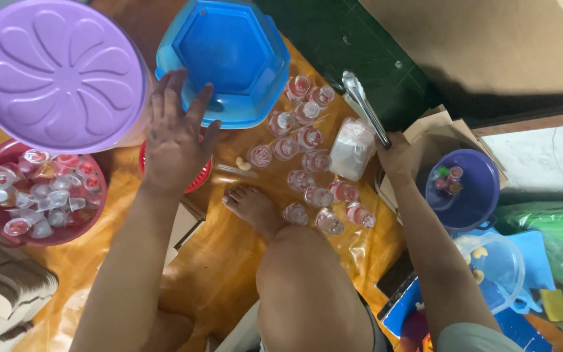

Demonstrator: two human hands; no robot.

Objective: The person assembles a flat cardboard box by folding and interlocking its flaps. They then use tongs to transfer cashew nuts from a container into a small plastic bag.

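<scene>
Knee, beyond it perhaps sauce cups, tongs.

**Orange floor, cardboard at the edges**

A glossy orange mat covers the floor, catching soft light. Far right, flat brown cardboard overlaps a dark green sheet. Stacked folded cartons sit near left.

The tongs are shiny metal. The blue tub and purple lid look like smooth, glossy plastic. The cups are clear plastic on a glossy orange sheet.
</scene>
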